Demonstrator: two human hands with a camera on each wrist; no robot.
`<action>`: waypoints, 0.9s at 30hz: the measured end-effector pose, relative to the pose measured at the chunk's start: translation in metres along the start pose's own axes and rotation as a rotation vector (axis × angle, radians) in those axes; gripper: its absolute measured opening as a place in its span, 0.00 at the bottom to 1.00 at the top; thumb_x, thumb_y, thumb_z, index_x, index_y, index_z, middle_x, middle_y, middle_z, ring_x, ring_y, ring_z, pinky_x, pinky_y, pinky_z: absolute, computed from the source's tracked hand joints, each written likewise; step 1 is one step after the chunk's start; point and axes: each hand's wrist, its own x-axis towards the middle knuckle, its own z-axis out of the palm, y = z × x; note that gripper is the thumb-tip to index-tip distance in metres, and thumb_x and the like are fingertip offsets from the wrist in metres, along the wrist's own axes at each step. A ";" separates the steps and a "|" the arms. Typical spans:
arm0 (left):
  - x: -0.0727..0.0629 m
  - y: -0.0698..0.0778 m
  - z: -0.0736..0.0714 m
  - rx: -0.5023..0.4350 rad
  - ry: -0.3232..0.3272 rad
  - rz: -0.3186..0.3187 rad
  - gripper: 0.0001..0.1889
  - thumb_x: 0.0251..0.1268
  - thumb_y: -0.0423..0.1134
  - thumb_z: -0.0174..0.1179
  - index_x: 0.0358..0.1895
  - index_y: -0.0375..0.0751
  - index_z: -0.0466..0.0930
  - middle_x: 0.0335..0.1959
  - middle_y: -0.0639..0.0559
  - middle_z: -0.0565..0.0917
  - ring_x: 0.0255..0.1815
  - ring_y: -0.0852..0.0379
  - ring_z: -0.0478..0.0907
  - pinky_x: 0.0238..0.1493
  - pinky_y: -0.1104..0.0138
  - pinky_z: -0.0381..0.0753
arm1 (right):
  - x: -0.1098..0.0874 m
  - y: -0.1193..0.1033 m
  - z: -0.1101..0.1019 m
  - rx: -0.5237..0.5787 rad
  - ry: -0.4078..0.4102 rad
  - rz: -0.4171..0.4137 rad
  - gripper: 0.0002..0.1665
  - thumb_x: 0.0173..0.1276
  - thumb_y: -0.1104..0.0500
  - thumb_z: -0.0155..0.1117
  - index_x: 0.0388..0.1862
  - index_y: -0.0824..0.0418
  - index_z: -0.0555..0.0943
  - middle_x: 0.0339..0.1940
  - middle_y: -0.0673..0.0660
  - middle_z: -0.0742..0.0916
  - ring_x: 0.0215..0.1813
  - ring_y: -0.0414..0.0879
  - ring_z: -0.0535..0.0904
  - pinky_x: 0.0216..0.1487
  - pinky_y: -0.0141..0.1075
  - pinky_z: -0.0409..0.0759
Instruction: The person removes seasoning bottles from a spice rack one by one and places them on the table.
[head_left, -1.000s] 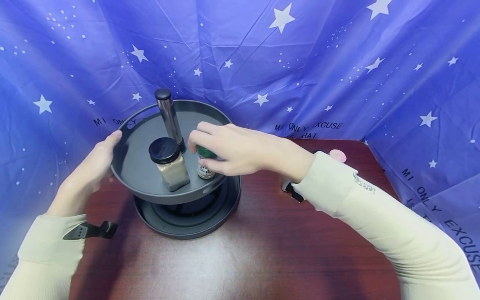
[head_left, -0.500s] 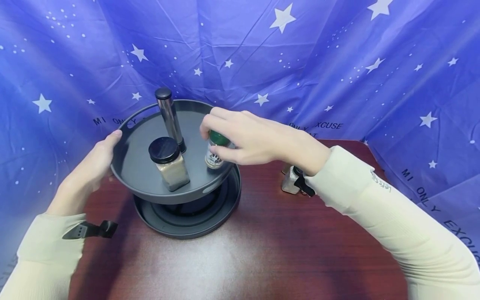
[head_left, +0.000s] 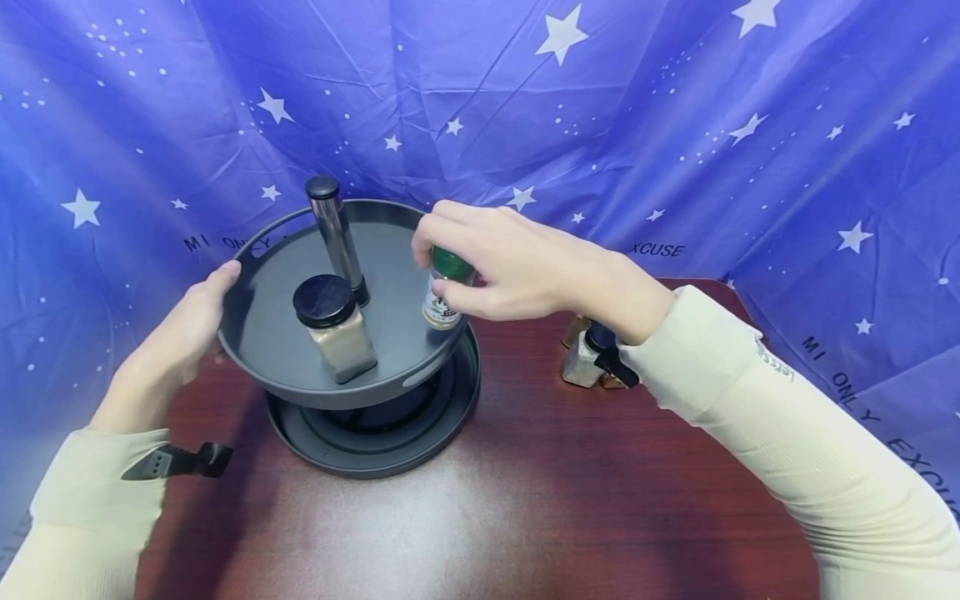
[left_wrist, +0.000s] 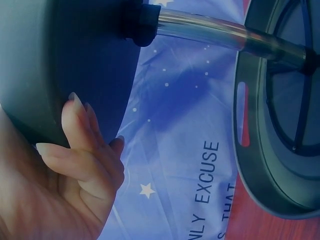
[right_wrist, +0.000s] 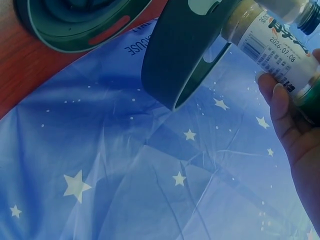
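Observation:
A dark grey two-tier turntable stands on the table, with its upper tray (head_left: 262,333) above its lower tray (head_left: 367,465). At the left rim my left hand (head_left: 176,337) holds the upper tray, thumb on the rim; its fingers (left_wrist: 75,120) show by the tray's side and underside. My right hand (head_left: 517,262) grips a labelled seasoning bottle (head_left: 438,308) around its green cap (head_left: 452,263), near the upper tray's right edge. Whether its base touches the tray, I cannot tell. A square jar (head_left: 347,346) with a black lid and a tall dark cylinder (head_left: 337,242) stand on that tray.
Right of the turntable, partly behind my right wrist, small jars (head_left: 581,367) stand on the reddish-brown table (head_left: 540,467). A blue star-printed curtain (head_left: 465,100) hangs behind the table. A clear pole (left_wrist: 210,31) joins the tiers.
My right hand has carried the seasoning bottle to the right and back, towards the upper tray's right edge. The jars behind that wrist have come into view. My left hand keeps its place.

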 end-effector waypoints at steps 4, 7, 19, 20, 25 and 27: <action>0.000 0.000 0.000 -0.004 -0.001 -0.001 0.31 0.78 0.61 0.21 0.28 0.56 0.73 0.14 0.61 0.78 0.11 0.62 0.71 0.14 0.62 0.65 | -0.003 0.001 -0.003 -0.007 0.008 0.011 0.11 0.65 0.59 0.57 0.47 0.57 0.76 0.43 0.51 0.79 0.32 0.40 0.73 0.38 0.32 0.74; 0.000 0.000 0.000 -0.008 -0.003 0.000 0.31 0.78 0.62 0.21 0.27 0.56 0.73 0.14 0.61 0.78 0.11 0.62 0.71 0.14 0.62 0.65 | -0.006 0.002 -0.006 -0.015 0.016 0.023 0.11 0.64 0.60 0.57 0.46 0.57 0.76 0.42 0.51 0.79 0.34 0.40 0.72 0.38 0.32 0.74; 0.000 0.001 0.001 -0.010 -0.004 -0.001 0.31 0.78 0.61 0.21 0.27 0.55 0.72 0.13 0.61 0.78 0.10 0.62 0.70 0.13 0.63 0.65 | -0.025 0.018 -0.015 -0.044 0.029 0.108 0.11 0.63 0.60 0.57 0.45 0.56 0.76 0.38 0.50 0.78 0.34 0.42 0.71 0.38 0.36 0.71; 0.000 0.001 0.001 -0.011 -0.005 -0.001 0.31 0.78 0.61 0.21 0.27 0.55 0.72 0.13 0.61 0.78 0.10 0.62 0.71 0.13 0.63 0.65 | -0.026 0.019 -0.015 -0.051 0.029 0.114 0.11 0.63 0.59 0.57 0.45 0.56 0.76 0.38 0.50 0.78 0.33 0.42 0.70 0.37 0.36 0.71; 0.000 0.000 0.001 -0.009 -0.005 0.004 0.30 0.78 0.61 0.21 0.30 0.56 0.72 0.15 0.61 0.79 0.12 0.62 0.73 0.13 0.63 0.65 | -0.033 0.028 -0.016 -0.084 0.017 0.145 0.11 0.63 0.59 0.57 0.45 0.56 0.76 0.36 0.50 0.77 0.30 0.41 0.70 0.35 0.35 0.71; 0.000 0.000 0.001 -0.011 -0.005 0.007 0.30 0.78 0.61 0.21 0.30 0.56 0.72 0.15 0.61 0.79 0.12 0.62 0.73 0.13 0.63 0.65 | -0.037 0.032 -0.016 -0.088 0.010 0.155 0.10 0.63 0.59 0.58 0.44 0.55 0.76 0.36 0.50 0.77 0.30 0.41 0.69 0.35 0.35 0.71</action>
